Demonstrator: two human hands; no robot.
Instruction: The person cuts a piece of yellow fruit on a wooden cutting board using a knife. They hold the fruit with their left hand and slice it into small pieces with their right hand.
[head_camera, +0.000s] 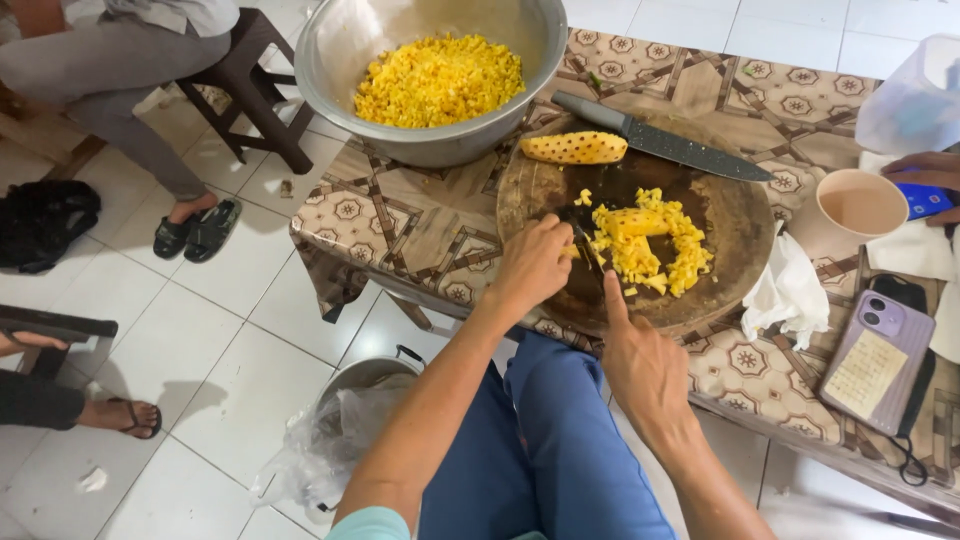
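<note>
A round wooden chopping board (735, 235) lies on a table with a patterned cloth (400, 215). A heap of chopped yellow fruit (650, 245) sits in the board's middle. My left hand (533, 265) is curled at the heap's left edge, pinching a small yellow piece. My right hand (642, 368) grips a small dark knife (588, 248), index finger stretched along the blade, tip among the pieces. A peeled, uncut length of fruit (575, 148) lies at the board's far edge beside a large grey knife (660, 143).
A big metal bowl (425, 150) of chopped yellow fruit stands behind the board. To the right are a cup (862, 203), crumpled tissue (790, 295), a purple-cased phone (880, 362) and another person's hand (925, 172). A metal pot with a plastic bag (345, 410) sits on the floor.
</note>
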